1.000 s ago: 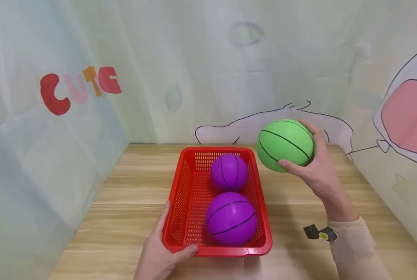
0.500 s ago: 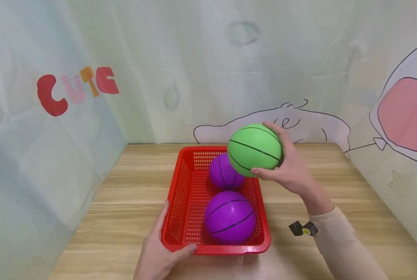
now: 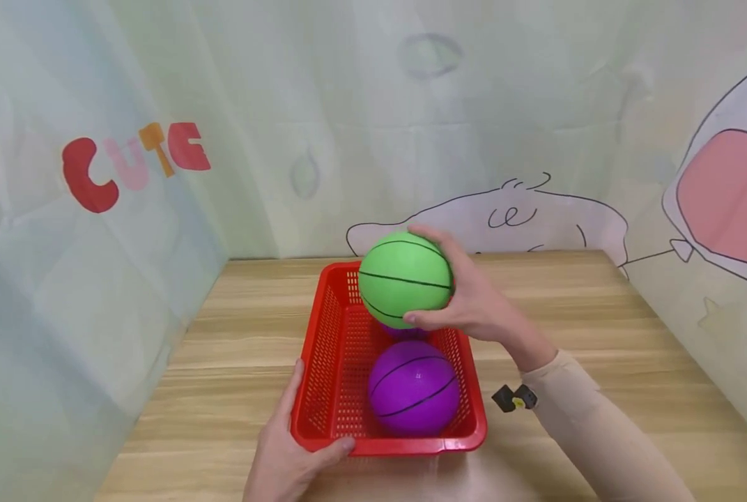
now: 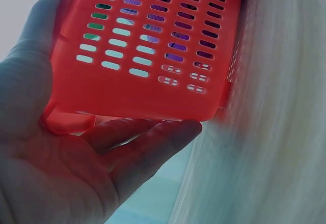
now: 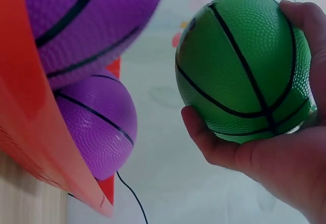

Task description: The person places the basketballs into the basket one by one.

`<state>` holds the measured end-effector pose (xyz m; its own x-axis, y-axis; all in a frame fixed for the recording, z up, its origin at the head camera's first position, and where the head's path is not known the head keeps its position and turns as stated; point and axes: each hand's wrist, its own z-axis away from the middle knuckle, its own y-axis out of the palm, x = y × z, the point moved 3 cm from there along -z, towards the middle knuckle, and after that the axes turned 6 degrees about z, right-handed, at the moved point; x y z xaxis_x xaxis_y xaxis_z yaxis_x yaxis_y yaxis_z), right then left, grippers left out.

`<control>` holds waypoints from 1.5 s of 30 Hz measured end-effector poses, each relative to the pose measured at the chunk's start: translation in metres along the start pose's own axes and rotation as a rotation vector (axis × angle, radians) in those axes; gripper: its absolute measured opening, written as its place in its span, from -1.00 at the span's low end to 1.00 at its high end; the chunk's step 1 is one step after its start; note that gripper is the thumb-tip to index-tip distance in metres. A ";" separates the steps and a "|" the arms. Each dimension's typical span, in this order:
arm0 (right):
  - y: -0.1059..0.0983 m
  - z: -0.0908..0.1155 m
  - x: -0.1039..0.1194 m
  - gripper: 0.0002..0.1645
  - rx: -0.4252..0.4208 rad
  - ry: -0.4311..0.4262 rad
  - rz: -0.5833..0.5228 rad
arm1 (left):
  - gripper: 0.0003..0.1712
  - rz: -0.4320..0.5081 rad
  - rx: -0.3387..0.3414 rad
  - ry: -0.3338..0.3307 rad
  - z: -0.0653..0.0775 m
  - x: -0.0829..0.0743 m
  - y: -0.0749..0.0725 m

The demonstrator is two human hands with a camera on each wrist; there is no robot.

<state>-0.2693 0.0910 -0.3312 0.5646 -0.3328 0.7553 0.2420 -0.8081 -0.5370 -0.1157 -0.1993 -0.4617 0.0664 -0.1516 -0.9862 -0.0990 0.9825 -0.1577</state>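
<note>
A green ball with black basketball lines (image 3: 403, 275) is held up by my right hand (image 3: 474, 293), thumb on its near side and fingers round the far side. It hangs over the far part of a red perforated plastic basket (image 3: 313, 341). Inside that basket lie two purple balls; the near purple ball (image 3: 414, 390) shows fully, while the far purple ball (image 5: 99, 127) is mostly hidden behind the green one in the head view. My left hand (image 3: 286, 439) grips the basket's near left corner, thumb over the rim and fingers along the outside wall (image 4: 147, 94).
The basket stands on a wood-grain table (image 3: 242, 335). Printed cloth walls (image 3: 273, 139) close off the back and both sides. A small black device (image 3: 514, 398) sits at the right sleeve's cuff.
My right hand has carried the green ball leftward, from beside the basket to above its far part. The left hand keeps its grip on the corner, and the purple balls lie as before.
</note>
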 end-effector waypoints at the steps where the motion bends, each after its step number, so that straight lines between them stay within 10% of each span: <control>1: 0.003 -0.001 0.000 0.42 0.018 -0.004 0.016 | 0.54 -0.006 0.000 0.007 0.000 0.000 0.000; 45: 0.032 -0.001 -0.006 0.09 0.316 -0.013 0.356 | 0.54 0.008 0.014 -0.027 -0.002 0.001 0.002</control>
<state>-0.2659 0.0662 -0.3529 0.6655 -0.5545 0.4997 0.2587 -0.4566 -0.8512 -0.1182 -0.1981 -0.4626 0.0922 -0.1410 -0.9857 -0.0860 0.9851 -0.1489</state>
